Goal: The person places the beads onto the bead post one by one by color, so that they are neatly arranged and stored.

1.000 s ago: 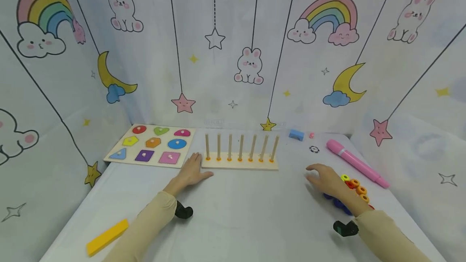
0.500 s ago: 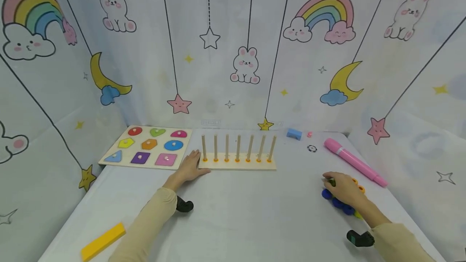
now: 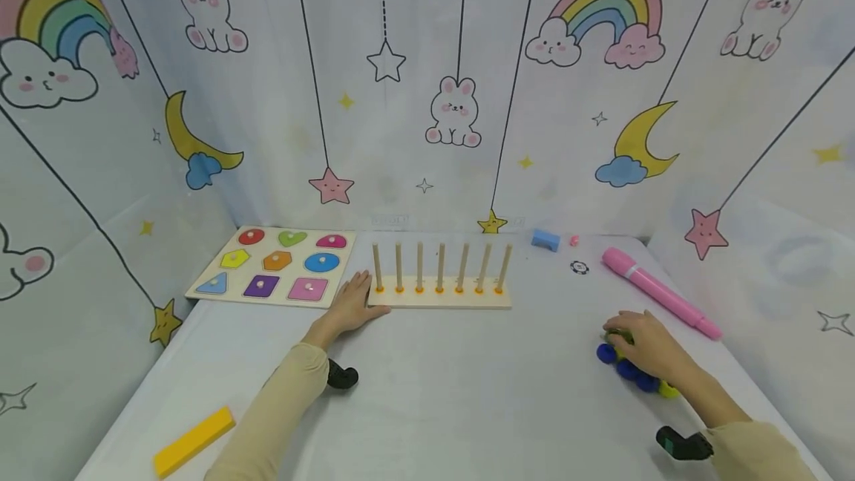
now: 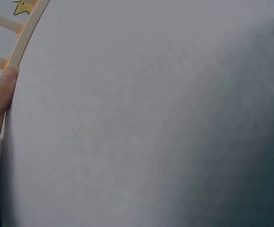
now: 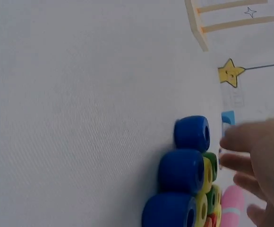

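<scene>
My left hand [image 3: 349, 303] rests at the left end of a wooden peg board [image 3: 441, 299] with several upright pegs. Its thumb [image 4: 5, 82] lies against the board's front edge, the other fingers stretched along the end. Over a cluster of coloured beads on the right hovers my right hand [image 3: 644, 344], fingers loosely bent. Blue beads [image 5: 182, 170] line the near side of the cluster, with green beads [image 5: 211, 164] and yellow beads [image 5: 201, 208] behind them. In the right wrist view the fingertips show beside the green and blue beads, gripping none. The hand hides part of the cluster from above.
A shape puzzle board [image 3: 270, 266] lies left of the peg board. A yellow block [image 3: 194, 440] is at the near left. On the right lie a pink marker-shaped tube [image 3: 661, 293], a blue block [image 3: 545, 240], a small pink piece [image 3: 574, 240] and a black-and-white disc [image 3: 579, 267].
My right hand has moved right and nearer, from the table left of the beads to over the cluster. My left hand has stayed at the peg board.
</scene>
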Tool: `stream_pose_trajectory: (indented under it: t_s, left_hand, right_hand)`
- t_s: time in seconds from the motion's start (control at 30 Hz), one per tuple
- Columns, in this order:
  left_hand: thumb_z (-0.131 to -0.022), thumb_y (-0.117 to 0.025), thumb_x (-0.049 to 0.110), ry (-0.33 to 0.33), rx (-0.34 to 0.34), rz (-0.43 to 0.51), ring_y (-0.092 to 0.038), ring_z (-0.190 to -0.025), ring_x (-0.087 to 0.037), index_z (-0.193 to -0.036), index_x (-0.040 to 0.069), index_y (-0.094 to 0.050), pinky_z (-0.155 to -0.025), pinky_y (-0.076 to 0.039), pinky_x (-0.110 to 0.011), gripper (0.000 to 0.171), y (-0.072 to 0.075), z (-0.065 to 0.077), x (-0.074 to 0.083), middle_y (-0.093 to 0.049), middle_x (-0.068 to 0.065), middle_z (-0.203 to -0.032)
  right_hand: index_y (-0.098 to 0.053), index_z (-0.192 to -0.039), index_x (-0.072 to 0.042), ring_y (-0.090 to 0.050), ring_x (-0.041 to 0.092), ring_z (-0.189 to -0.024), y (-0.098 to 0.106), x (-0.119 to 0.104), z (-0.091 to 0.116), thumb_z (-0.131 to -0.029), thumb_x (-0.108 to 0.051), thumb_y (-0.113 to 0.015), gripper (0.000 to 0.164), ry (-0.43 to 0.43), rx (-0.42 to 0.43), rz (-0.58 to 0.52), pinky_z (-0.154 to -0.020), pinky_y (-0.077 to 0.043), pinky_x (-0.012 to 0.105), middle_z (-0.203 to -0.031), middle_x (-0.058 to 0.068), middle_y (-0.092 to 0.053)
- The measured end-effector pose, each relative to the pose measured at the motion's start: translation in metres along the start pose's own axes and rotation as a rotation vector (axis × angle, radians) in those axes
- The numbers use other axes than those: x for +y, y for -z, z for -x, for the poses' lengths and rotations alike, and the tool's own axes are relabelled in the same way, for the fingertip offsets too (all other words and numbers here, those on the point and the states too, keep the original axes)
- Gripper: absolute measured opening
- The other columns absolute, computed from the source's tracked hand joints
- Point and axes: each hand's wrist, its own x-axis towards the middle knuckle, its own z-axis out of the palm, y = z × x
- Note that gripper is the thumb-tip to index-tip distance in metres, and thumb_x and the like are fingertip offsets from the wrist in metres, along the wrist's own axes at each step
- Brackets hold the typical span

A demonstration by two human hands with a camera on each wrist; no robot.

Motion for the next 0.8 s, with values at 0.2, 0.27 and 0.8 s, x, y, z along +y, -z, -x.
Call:
stream_pose_trajectory:
  t_s: [0.2, 0.27, 0.8]
  left_hand:
    - [-0.088, -0.062, 0.047, 0.001, -0.003, -0.012, -0.008, -0.142, -0.036, -0.145, -0.009, -0.022, -0.114, -0.004, -0.049, 0.089, -0.003, -0.003, 0.000, -0.017, -0.024, -0.153]
    - [-0.088, -0.062, 0.047, 0.014, -0.002, -0.019, -0.007, -0.142, -0.035, -0.146, -0.008, -0.021, -0.115, -0.004, -0.048, 0.090, -0.004, -0.003, 0.000, -0.016, -0.022, -0.153]
    - [-0.089, -0.060, 0.048, -0.004, -0.003, -0.003, -0.005, -0.142, -0.035, -0.147, -0.008, -0.019, -0.114, -0.002, -0.049, 0.090, -0.004, -0.005, -0.004, -0.015, -0.022, -0.154]
  right_hand:
    - [-0.072, -0.091, -0.004, -0.047, 0.046, -0.115, -0.004, 0.003, 0.012, -0.070, -0.007, -0.080, 0.023, 0.078, 0.011, -0.016, -0.091, -0.035, 0.066, -0.107, 0.017, -0.065]
    - [-0.072, -0.092, -0.005, -0.047, 0.046, -0.116, -0.006, 0.003, 0.013, -0.070, -0.006, -0.079, 0.023, 0.077, 0.017, -0.012, -0.090, -0.036, 0.065, -0.108, 0.017, -0.064]
    - [-0.067, -0.106, -0.005, -0.062, 0.036, -0.099, 0.004, -0.018, -0.025, -0.080, -0.011, -0.076, 0.028, 0.025, 0.085, -0.131, -0.080, -0.051, 0.053, -0.106, 0.015, -0.067]
